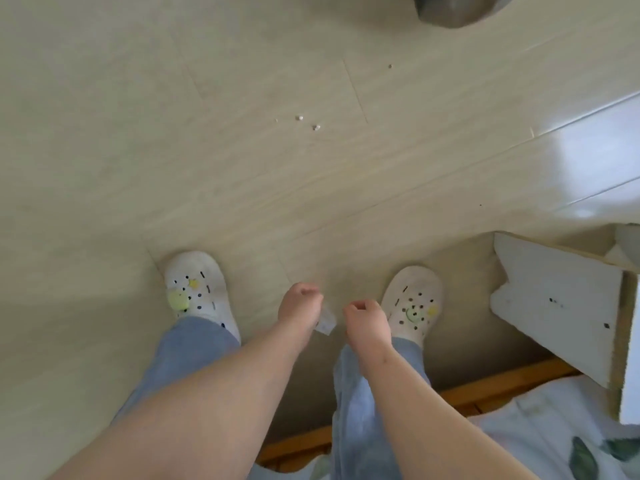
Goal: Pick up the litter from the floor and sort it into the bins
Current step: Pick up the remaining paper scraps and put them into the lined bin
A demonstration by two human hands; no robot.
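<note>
I look straight down at a pale wood-pattern floor (pixel 242 168). My left hand (pixel 298 308) hangs low between my feet, fingers curled around a small clear, whitish scrap of litter (pixel 326 320) that sticks out beside the palm. My right hand (pixel 364 318) hangs just to the right with its fingers curled; nothing shows in it. A few tiny white crumbs (pixel 307 122) lie on the floor farther ahead, and one small dark speck (pixel 390 66) lies beyond them. A grey bin (pixel 450 10) is cut off by the top edge.
My feet in white clogs (pixel 201 289) (pixel 412 299) stand on either side of my hands. A white board-like furniture piece (pixel 554 306) juts in at the right. A wooden bed edge (pixel 485 389) with leaf-print bedding (pixel 554 438) fills the lower right.
</note>
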